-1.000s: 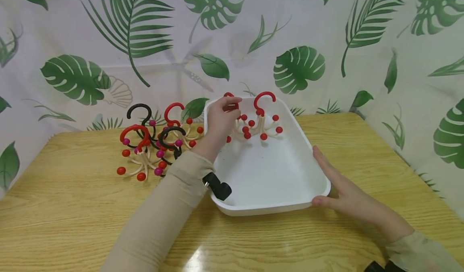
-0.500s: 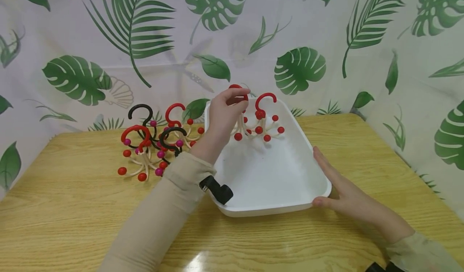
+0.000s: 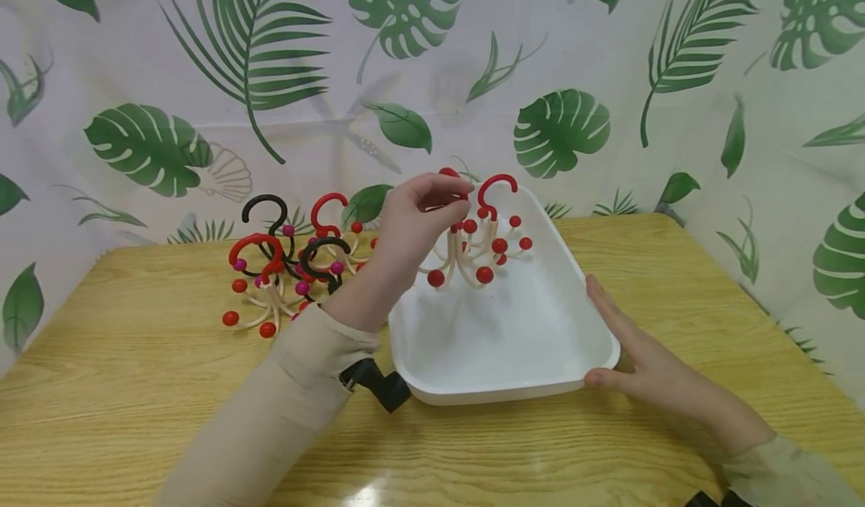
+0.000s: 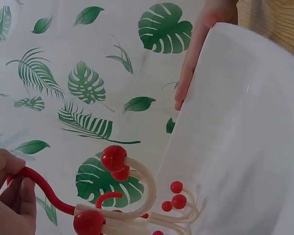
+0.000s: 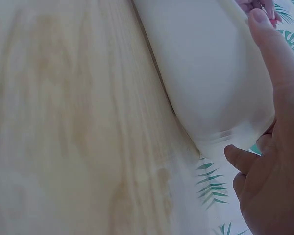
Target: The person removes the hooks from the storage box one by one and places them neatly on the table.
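Note:
My left hand [image 3: 414,218] pinches the red hook of a hook hanger [image 3: 455,255] with cream curved arms and red ball tips. It hangs upright over the far half of the white tray [image 3: 500,398]; the left wrist view shows thumb and fingers on its red hook [image 4: 50,195]. Behind it, a second red hook hanger [image 3: 498,179] stands in the tray, partly hidden. My right hand [image 3: 638,357] holds the tray's near right corner, thumb at the front and fingers along the outer right wall. In the right wrist view the thumb [image 5: 279,61] lies along the tray's outside.
Left of the tray, several hook hangers stand close together on the wooden table [image 3: 135,387]: red ones [image 3: 255,238] with cream arms, and black ones [image 3: 265,199] with magenta balls. My left forearm partly covers them. A leaf-patterned backdrop [image 3: 446,131] rises behind the table.
My left hand has lifted the hanger from the tray's far left and brought it right and nearer, in front of the other hanger. The right hand has stayed at the tray corner.

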### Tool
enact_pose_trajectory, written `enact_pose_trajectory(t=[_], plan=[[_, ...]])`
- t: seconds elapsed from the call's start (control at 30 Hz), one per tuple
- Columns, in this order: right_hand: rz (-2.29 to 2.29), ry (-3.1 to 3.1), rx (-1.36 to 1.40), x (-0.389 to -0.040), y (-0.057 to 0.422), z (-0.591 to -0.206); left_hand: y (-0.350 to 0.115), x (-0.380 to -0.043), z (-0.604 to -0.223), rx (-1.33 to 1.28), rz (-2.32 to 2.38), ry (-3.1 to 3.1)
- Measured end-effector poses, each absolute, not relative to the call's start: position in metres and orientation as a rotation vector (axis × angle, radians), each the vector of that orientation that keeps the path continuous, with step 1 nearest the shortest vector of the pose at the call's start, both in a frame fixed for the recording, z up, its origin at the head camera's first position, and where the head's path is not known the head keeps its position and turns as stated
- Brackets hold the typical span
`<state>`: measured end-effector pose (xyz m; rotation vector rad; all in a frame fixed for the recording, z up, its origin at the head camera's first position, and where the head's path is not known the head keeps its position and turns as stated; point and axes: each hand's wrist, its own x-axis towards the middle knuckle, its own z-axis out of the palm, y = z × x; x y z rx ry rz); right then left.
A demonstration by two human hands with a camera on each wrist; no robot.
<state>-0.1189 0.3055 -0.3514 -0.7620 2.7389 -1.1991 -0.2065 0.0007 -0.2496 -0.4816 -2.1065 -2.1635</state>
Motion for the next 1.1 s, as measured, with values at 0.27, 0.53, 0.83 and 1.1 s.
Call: enact_pose_trajectory(t=[0.27,0.53,0.83,1.1], plan=[[-1.205,2.740,-0.757,-0.119,0.305,-0.352,-0.016,-0.185,-0.243,-0.576,-2.171,-2.082],[-1.193,2.741,-0.692,-0.118,0.304,-0.354,-0.042,-0.168,-0.240,-0.683,-2.168,-2.071],[-1.210,2.732,-0.686,-0.118,0.304,-0.352,-0.073,-0.149,-0.241,-0.616,-2.179,-2.125],[-1.206,2.739,-0.675,-0.119,0.304,-0.352,-0.097,-0.132,-0.241,-0.555,-2.126,-2.169]])
